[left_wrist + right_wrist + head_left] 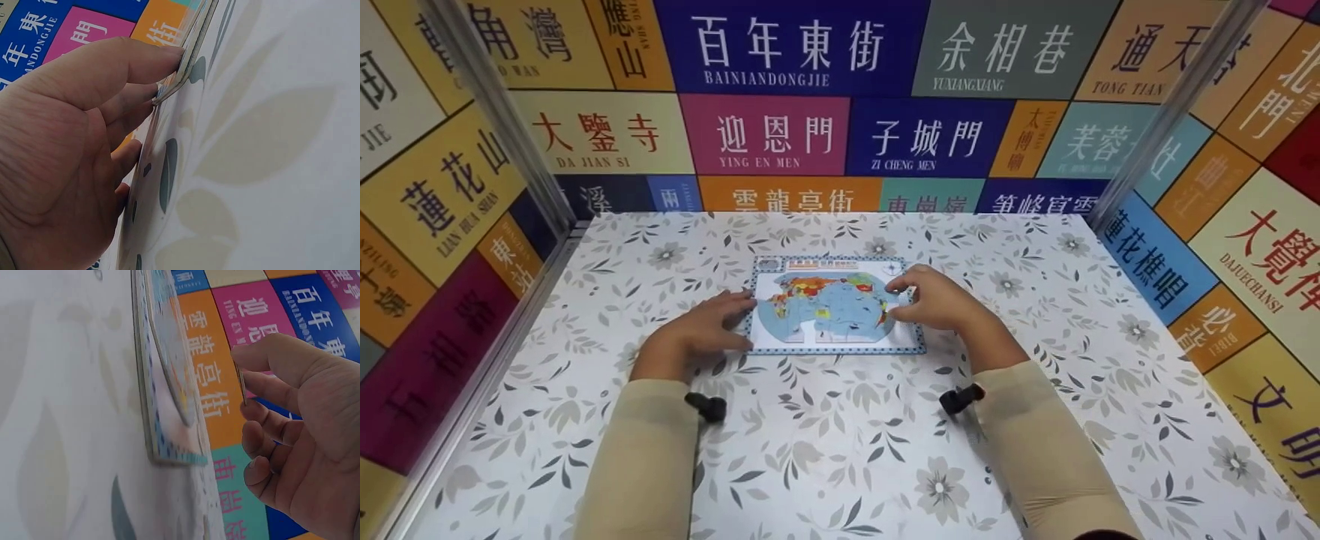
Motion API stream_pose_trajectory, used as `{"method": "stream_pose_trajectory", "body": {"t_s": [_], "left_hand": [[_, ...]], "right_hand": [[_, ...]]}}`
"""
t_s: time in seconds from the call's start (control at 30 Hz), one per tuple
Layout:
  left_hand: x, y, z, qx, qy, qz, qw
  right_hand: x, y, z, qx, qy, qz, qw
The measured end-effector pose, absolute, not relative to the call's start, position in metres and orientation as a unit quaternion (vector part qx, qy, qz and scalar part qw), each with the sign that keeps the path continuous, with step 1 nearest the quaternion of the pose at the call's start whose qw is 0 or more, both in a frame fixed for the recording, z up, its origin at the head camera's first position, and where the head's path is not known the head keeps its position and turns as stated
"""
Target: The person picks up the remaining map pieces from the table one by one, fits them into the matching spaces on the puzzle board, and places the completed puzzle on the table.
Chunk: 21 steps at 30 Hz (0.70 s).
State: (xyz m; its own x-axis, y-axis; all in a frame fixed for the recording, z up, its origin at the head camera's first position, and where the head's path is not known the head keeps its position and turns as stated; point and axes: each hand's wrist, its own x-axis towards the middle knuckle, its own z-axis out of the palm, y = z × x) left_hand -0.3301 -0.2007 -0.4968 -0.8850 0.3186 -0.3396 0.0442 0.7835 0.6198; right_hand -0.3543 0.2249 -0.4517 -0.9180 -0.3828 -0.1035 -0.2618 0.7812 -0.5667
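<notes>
A world map jigsaw puzzle (840,350) in a blue dotted frame lies flat on the table, with a white gap at the lower edge of its map. My left hand (694,330) rests against the left side of the puzzle, fingers spread and loosely bent. In the left wrist view, the thumb and fingertips touch the board's edge (194,53). My right hand (934,298) is over the right side of the map. Its thumb and fingers pinch a thin puzzle piece (242,385), seen edge-on and raised above the board in the right wrist view.
A white tablecloth (825,420) with grey leaves and flowers covers the table. Behind and beside it stand panels (765,135) of coloured signs with Chinese lettering, joined by metal corner posts (1174,112). Each wrist carries a small black device (960,399).
</notes>
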Motion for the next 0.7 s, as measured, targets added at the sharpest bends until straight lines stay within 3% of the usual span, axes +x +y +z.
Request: {"method": "stream_pose_trajectory", "body": {"t_s": [0.7], "left_hand": [[-0.327, -0.200, -0.493, 0.111, 0.919, 0.312, 0.213]], "right_hand": [[-0.347, 0.140, -0.440, -0.252, 0.909, -0.309, 0.121]]}}
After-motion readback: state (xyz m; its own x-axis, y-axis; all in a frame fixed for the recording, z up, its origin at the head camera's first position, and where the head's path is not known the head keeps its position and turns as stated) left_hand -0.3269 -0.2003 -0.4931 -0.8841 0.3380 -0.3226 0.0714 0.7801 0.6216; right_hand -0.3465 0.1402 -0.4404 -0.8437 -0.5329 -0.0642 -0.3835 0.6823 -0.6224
